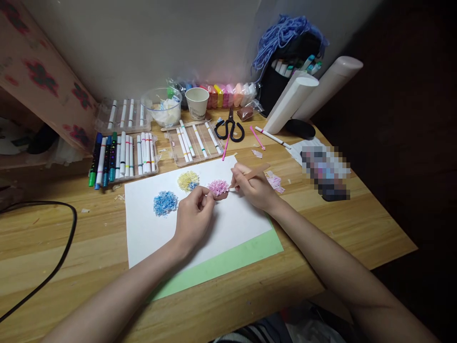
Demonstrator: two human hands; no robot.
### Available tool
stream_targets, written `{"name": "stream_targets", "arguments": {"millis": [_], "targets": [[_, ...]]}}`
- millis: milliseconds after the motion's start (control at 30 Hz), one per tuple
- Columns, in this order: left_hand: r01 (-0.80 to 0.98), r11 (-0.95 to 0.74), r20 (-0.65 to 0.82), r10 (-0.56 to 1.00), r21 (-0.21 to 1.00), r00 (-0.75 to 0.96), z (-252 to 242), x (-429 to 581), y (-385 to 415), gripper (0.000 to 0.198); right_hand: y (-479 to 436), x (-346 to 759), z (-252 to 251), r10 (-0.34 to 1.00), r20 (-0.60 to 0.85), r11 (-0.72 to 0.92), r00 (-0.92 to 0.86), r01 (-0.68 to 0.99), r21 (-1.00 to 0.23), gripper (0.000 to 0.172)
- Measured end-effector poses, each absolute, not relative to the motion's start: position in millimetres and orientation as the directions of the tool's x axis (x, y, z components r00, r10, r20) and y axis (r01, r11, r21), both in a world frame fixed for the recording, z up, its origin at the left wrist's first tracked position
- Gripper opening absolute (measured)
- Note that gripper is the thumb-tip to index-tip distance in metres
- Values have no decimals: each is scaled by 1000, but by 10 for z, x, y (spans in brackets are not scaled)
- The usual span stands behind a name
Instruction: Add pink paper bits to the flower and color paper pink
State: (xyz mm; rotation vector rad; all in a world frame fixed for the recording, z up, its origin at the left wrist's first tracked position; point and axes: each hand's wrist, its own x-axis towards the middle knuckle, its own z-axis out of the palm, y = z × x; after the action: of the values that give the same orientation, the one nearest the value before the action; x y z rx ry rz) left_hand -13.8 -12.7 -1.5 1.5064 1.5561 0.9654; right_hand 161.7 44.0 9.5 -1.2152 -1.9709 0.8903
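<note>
A white sheet (228, 224) lies on a green sheet (246, 255) on the wooden table. Three fluffy paper tufts sit on it: blue (165, 203), yellow (187, 180) and pink (218, 187). My left hand (194, 216) is closed, its fingertips pinching at the left edge of the pink tuft. My right hand (252, 186) grips a flat wooden stick (254, 172) whose tip touches the pink tuft's right side.
Marker trays (123, 157) (194, 140), black scissors (230, 128), a paper cup (197, 102), a clear bowl (162, 107), clay packets (228, 94), a marker bag with blue yarn (285, 57), two white cylinders (296, 97) and pink scraps (274, 182) surround the sheet. A black cable (64, 247) loops at left.
</note>
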Motion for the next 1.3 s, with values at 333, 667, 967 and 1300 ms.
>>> {"name": "stream_targets", "arguments": {"millis": [333,667,967,1300], "targets": [[445,35,-28,999,895,-23,-8,-146,-137,19,475,1525,63,852,203,469,-482,532,-705,34],[355,26,-14,999,934,-35,-7,-167,-141,19,446,1600,263,878,324,462,-352,445,-767,35],[449,-497,195,802,742,565,14,-182,-253,23,505,2370,328,960,278,230,38,460,-858,43],[518,-599,253,767,611,589,-10,-154,-239,23,591,2564,246,935,115,330,-335,709,-623,14]]}}
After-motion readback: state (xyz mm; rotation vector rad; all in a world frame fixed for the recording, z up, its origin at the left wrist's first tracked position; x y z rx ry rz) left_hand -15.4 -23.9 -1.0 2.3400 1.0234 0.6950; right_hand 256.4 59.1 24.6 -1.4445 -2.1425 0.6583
